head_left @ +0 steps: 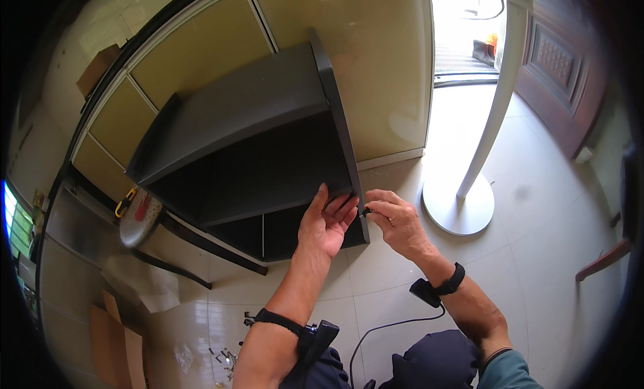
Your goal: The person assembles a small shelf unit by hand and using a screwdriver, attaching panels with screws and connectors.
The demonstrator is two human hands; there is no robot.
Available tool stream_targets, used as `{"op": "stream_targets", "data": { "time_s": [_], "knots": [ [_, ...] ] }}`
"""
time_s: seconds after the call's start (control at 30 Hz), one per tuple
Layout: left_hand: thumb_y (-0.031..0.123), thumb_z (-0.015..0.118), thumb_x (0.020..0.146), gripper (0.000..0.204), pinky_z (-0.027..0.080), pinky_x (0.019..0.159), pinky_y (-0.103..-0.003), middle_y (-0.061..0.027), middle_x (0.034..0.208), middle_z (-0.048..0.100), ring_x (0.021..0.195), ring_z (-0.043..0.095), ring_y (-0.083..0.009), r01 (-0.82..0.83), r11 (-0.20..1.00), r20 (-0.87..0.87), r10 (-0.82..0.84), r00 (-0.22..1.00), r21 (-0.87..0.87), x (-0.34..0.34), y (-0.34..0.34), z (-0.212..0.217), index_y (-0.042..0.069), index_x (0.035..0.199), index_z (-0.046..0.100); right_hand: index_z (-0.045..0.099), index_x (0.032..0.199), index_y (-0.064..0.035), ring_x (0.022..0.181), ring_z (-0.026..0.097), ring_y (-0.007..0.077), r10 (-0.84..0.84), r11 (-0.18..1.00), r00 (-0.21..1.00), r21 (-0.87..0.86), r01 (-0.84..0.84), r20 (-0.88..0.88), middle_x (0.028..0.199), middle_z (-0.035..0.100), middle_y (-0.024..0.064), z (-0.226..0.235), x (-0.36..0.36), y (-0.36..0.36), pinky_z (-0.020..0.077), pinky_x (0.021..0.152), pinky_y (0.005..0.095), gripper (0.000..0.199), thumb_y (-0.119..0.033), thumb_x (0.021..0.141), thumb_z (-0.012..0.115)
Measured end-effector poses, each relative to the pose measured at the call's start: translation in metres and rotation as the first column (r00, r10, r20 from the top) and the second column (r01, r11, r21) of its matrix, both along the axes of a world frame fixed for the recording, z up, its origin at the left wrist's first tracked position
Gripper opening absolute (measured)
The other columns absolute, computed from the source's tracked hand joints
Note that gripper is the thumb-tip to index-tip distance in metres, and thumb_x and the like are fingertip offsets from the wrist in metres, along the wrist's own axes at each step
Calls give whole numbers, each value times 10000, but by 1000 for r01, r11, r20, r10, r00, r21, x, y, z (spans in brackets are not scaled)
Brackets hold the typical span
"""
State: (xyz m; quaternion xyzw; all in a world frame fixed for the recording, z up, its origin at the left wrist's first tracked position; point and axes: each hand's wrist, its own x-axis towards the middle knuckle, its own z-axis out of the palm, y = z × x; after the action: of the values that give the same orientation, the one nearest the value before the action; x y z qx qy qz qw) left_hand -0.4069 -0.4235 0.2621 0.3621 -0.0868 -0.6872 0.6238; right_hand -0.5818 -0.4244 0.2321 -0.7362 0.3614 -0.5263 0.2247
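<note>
At about 8 o'clock some flattened cardboard lies on the tiled floor, and small metal fittings lie near it. The black shelf unit stands in the middle. The left hand is open, its palm flat against the side panel, probably to keep the panel steady. The right hand, at 3 o'clock from it, pinches a small dark fitting at the panel's edge with closed fingertips. At 2 o'clock stands a white pedestal stand.

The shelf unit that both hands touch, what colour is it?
The shelf unit is black, seen best in the head view.
</note>
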Motion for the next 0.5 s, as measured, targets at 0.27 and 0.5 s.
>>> {"op": "stream_targets", "data": {
  "time_s": [0.27,0.5],
  "knots": [
    [238,780,797,318,515,801,-388,-148,998,698,985,652,-312,-11,1000,73,9,997,21,4,-7,1,101,1035,621,673,965,16,1048,611,359,49,999,990,10,-48,-132,1293,545,196,-6,11,-8,520,859,395,175,-5,791,680],
    [233,766,809,364,568,719,-375,-182,1022,689,942,675,-337,7,1000,54,-6,999,-18,6,-10,-1,50,1082,611,653,960,16,1035,608,389,-9,1000,995,-8,8,-101,1305,534,219,-7,20,-10,515,873,408,156,-10,806,663]
  ]
}}
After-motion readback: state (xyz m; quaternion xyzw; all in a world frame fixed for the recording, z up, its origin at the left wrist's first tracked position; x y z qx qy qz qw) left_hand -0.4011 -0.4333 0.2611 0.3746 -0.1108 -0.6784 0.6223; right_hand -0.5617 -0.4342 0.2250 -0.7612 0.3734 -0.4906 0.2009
